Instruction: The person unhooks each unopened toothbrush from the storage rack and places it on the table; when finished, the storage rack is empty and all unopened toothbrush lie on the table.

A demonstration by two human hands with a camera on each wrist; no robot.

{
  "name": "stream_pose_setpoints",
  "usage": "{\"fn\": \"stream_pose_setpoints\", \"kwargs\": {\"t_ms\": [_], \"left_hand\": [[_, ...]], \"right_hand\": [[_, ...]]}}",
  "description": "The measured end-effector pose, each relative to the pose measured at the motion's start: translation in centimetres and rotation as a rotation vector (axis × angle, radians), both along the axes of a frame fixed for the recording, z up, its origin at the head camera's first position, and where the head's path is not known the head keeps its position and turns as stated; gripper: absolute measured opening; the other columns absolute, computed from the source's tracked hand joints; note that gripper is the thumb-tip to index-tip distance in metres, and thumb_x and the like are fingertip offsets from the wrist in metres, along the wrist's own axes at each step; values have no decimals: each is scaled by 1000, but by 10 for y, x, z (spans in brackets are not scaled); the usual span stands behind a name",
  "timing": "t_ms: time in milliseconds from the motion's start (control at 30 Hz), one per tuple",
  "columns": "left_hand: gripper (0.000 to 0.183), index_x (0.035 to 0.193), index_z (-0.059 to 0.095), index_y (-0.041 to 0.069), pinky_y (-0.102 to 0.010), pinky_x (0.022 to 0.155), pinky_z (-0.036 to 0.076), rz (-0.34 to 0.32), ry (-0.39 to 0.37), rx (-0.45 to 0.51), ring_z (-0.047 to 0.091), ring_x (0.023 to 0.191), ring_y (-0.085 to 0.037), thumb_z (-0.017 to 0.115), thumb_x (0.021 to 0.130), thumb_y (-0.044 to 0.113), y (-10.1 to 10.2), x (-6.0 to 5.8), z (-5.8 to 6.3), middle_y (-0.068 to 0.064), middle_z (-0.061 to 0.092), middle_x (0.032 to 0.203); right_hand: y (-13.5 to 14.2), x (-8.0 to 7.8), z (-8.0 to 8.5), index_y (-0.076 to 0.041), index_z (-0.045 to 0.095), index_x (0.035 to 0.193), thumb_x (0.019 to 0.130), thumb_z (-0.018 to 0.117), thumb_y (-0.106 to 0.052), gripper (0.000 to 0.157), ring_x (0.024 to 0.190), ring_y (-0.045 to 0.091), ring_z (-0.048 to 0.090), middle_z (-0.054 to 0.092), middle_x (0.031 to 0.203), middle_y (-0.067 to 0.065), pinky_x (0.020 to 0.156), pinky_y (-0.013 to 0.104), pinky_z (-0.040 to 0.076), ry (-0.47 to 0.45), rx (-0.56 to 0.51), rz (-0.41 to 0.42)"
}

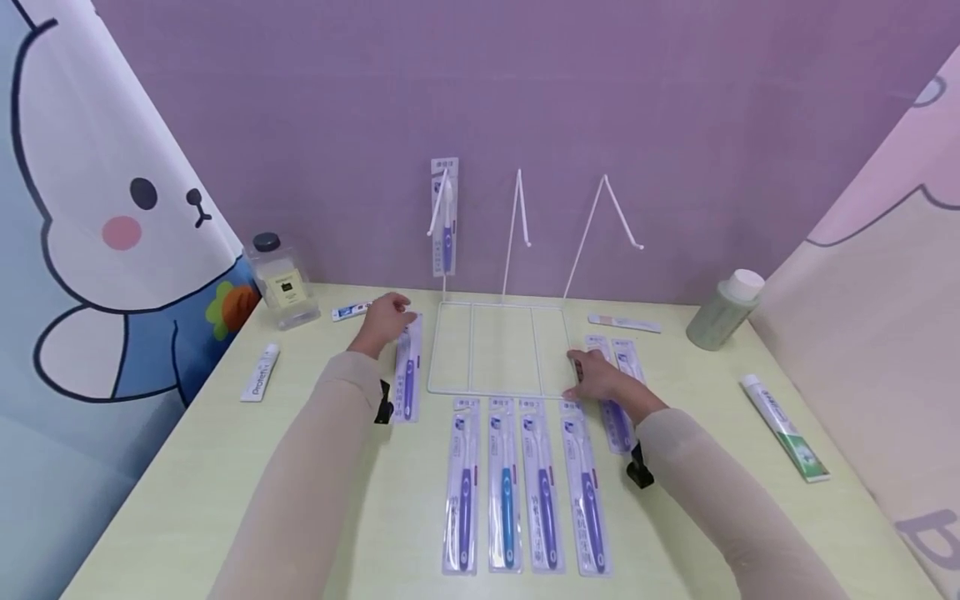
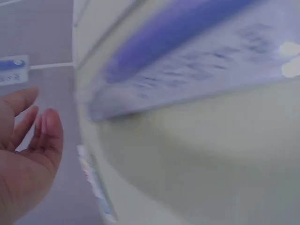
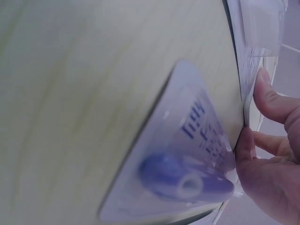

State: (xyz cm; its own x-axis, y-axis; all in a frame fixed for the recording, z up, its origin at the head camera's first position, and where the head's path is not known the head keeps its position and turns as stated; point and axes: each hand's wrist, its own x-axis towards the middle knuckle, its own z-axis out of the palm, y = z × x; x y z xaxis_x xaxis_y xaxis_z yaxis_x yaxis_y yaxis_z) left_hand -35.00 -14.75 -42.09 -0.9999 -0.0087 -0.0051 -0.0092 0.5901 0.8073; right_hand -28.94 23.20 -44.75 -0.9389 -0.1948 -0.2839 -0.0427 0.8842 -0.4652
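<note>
My left hand (image 1: 384, 323) hovers over the top end of a packaged purple toothbrush (image 1: 408, 379), left of the white wire rack (image 1: 471, 350). In the left wrist view its fingers are loosely curled with nothing between them. At the rack's front right corner is my right hand (image 1: 596, 375), thumb and forefinger spread along a pale edge. That spot overlaps the top of a toothbrush package (image 1: 587, 492); I cannot tell whether the fingers pinch package or wire. Another packaged toothbrush (image 3: 187, 164) lies beneath this hand. One toothbrush package (image 1: 445, 242) hangs on the rack's left hook.
More packaged toothbrushes, one teal (image 1: 506, 492), lie in a row in front of the rack. A clear bottle (image 1: 283, 283) stands back left, a green bottle (image 1: 723, 312) back right. Toothpaste tubes lie left (image 1: 261, 373) and right (image 1: 786, 429). A purple cloth (image 1: 697, 125) backs the table.
</note>
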Motion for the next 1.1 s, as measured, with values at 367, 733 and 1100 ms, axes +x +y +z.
{"fn": "stream_pose_setpoints", "kwargs": {"t_ms": [367,733,1100], "left_hand": [[47,128,43,11,-31,87,42,115,200,343,44,112,-19,59,84,8,37,-22,67,-5,46,127],[74,143,22,26,-39,102,25,70,203,475,27,128,-17,56,83,-1,54,-30,93,2,29,143],[57,134,35,8,-34,93,38,-4,318,639,48,111,-27,53,82,-10,65,-37,97,-17,48,125]], "right_hand": [[-2,3,-2,-7,25,142,70,76,-26,90,111,39,40,27,132,27,94,49,33,6,-6,-1],[1,4,-9,-10,26,142,71,76,-27,89,111,40,39,28,130,26,93,49,33,14,-10,-4],[2,1,-6,-9,25,142,71,76,-27,89,108,39,42,29,129,26,92,48,36,28,-7,-8]]}}
